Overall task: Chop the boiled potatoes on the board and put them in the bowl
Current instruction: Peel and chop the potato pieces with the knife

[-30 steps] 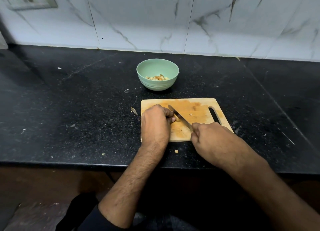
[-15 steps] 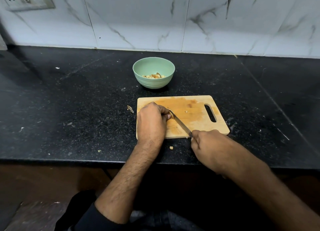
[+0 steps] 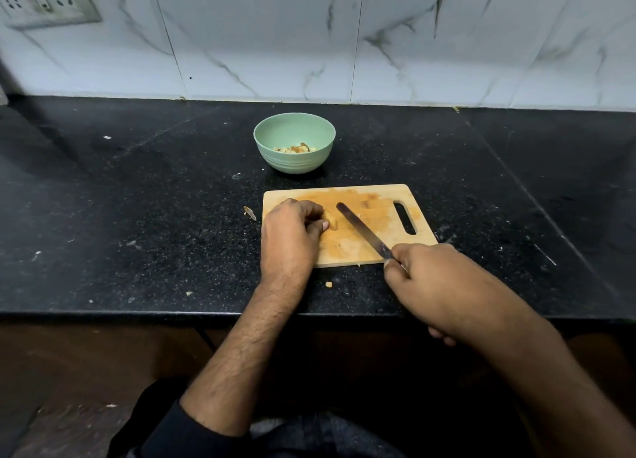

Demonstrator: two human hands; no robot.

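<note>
The left hand [image 3: 290, 232] is curling over a small piece of boiled potato [image 3: 331, 219] on the wooden board [image 3: 373, 196], fingertips and thumb pinching it down so that only a pale edge is showing past the knuckles. The right hand [image 3: 425, 278] is gripping the handle of a knife [image 3: 361, 228], whose blade is slanting up and left across the board, its tip lying just right of the held piece; whether the edge is touching the wood cannot be told.

This looks like the chopping step, with one piece being steadied for a cut. The next move is probably calling for the blade to come in close beside the left fingertips and press down through the soft potato, with the fingers tucked back out of its path.

Beyond the left hand, the green bowl [image 3: 275, 137] is sitting on the black counter [image 3: 155, 216], apart from the board's far edge and already holding some chopped bits [image 3: 292, 149]. Near the left wrist a stray crumb [image 3: 329, 284] is lying on the counter, just off the board's near edge.
</note>
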